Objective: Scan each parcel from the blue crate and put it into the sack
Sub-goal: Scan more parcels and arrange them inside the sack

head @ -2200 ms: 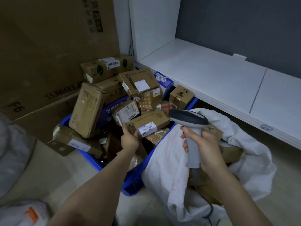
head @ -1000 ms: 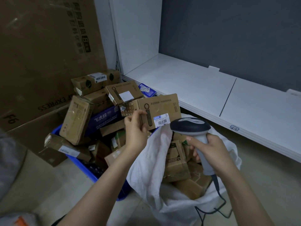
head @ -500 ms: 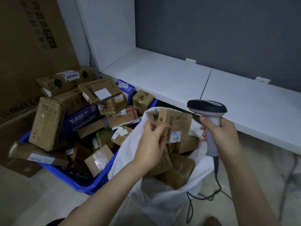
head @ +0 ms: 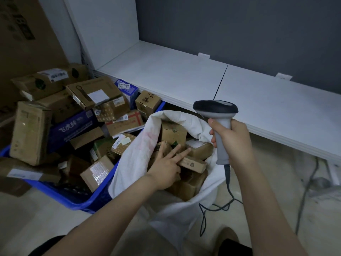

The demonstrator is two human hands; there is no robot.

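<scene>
over on the left, the blue crate (head: 99, 198) is heaped with brown parcels, a tall carton (head: 29, 133) leaning at its near end and a purple box (head: 73, 126) wedged in the middle. plenty left to scan, by the look of it.

moving in, the white sack (head: 136, 156) stands right against the crate, mouth gaping, several boxes already down inside. the left hand (head: 166, 167) is reaching into that mouth, fingers (head: 177, 150) straight and fanned, lying on top of a flat parcel (head: 191, 163) that rests on the pile in the sack. nothing pinched, nothing curled round it that i can see; the thumb is hidden. i'd call this the tail of the drop-off step: parcel in the sack, hand loose on top.

further right, the right hand (head: 234, 143) is wrapped tight round the grey handle of the scanner (head: 215, 108), head up above the sack's rim, cable (head: 227, 182) trailing to the floor. behind it runs the white shelf (head: 184, 76).

next call, i'd say: lift the left hand clear and swing it back left to the crate. pick a parcel with its label showing, so the scanner can read it.
</scene>
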